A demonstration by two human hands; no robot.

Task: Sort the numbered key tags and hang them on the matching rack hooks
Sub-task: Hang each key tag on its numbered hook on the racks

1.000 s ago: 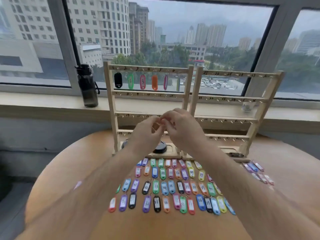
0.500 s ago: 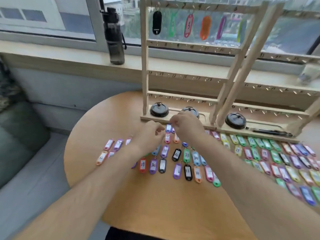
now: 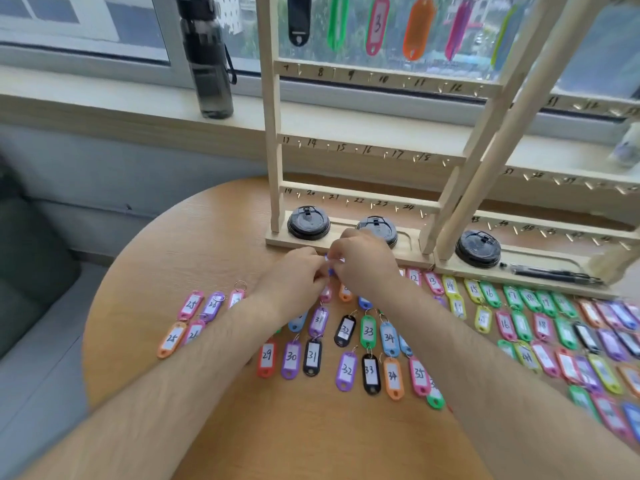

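My left hand (image 3: pixel 294 275) and my right hand (image 3: pixel 367 263) meet low over the table, just in front of the rack base. Between their fingertips they pinch a small blue key tag (image 3: pixel 330 270); its number is hidden. Many coloured numbered tags (image 3: pixel 346 344) lie in rows on the round wooden table (image 3: pixel 214 237). The left wooden rack (image 3: pixel 273 140) stands behind, with numbered hooks. Several tags hang on its top row, among them a pink tag marked 3 (image 3: pixel 376 24) and an orange tag (image 3: pixel 418 27). A second rack (image 3: pixel 519 98) stands to the right.
Three black lids (image 3: pixel 308 223) sit in the rack base trays, and a black pen (image 3: pixel 554 274) lies in the right one. A dark water bottle (image 3: pixel 207 57) stands on the windowsill. A grey sofa (image 3: pixel 31 265) lies left of the table.
My view has tilted down and left, closer to the table. Both hands dropped from in front of the rack to the tags near its base and now pinch a blue tag.
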